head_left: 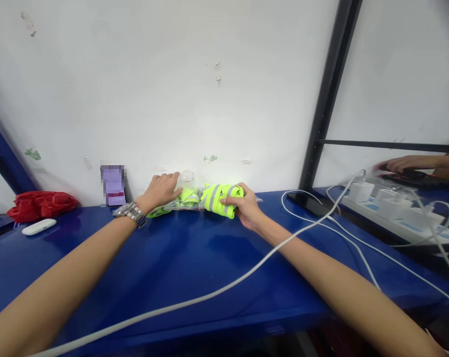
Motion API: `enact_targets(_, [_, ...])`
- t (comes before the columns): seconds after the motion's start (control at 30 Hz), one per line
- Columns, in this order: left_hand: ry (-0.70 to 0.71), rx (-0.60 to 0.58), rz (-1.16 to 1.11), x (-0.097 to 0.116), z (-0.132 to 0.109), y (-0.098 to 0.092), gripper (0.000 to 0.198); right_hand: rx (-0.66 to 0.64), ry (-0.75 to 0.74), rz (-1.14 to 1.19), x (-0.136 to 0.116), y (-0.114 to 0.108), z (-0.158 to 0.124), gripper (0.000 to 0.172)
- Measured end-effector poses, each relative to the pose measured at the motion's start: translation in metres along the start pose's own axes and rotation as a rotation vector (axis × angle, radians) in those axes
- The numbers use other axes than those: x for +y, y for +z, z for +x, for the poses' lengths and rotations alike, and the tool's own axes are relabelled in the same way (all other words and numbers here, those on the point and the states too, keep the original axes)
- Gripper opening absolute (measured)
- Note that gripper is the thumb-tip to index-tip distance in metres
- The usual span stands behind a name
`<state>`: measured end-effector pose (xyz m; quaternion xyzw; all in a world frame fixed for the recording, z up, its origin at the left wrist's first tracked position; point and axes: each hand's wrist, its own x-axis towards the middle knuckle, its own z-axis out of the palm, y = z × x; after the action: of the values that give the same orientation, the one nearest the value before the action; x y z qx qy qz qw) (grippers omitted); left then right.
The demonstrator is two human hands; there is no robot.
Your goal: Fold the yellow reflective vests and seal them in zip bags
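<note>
My right hand [250, 207] is closed around one end of a folded neon-yellow reflective vest [217, 199] with grey stripes, thumb across its front. Left of it, a clear plastic bag [187, 177] lies against the wall, with more neon-yellow fabric [189, 196] showing through. My left hand [160, 191] is over the left part of this bag, thumb and fingers apart; its underside is hidden. Below that palm, another strip of yellow fabric [159, 213] shows. A metal watch [131, 213] circles my left wrist.
On the blue tabletop [165, 277] lie a red bundle [42, 206], a white case [39, 226] and a dark phone [308, 203]. A lit phone [113, 186] leans on the wall. A white cable [209, 296] crosses in front. Chargers fill a power strip [399, 213]; another person's hand [410, 162] is beyond.
</note>
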<state>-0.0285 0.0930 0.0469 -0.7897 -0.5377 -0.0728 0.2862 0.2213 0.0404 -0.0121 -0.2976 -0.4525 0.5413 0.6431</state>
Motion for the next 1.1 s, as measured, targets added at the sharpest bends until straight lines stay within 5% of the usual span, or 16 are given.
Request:
enact_targets(0.23, [0.327, 0.288, 0.116, 0.040, -0.063, -0.017, 0.058, -0.091, 0.082, 0.036, -0.017, -0.011, 0.007, 0.042])
enact_targets(0.47, [0.424, 0.160, -0.056, 0.047, -0.065, -0.023, 0.108, -0.140, 0.228, -0.051, -0.023, -0.007, 0.000, 0.040])
enact_targets(0.6, [0.392, -0.080, -0.221, 0.046, -0.051, -0.012, 0.122, -0.180, 0.302, -0.078, -0.022, -0.005, -0.001, 0.035])
enact_targets(0.7, [0.339, -0.177, -0.327, 0.047, -0.049, -0.007, 0.115, -0.178, 0.314, -0.096, -0.023, -0.004, -0.002, 0.034])
enact_targets(0.9, [0.340, -0.015, -0.407, 0.053, -0.060, -0.007, 0.081, -0.180, 0.375, -0.164, -0.024, -0.004, -0.003, 0.033])
enact_targets(1.1, [0.326, 0.032, -0.374, 0.074, -0.069, -0.019, 0.086, -0.308, 0.323, -0.115, -0.021, -0.001, -0.007, 0.036])
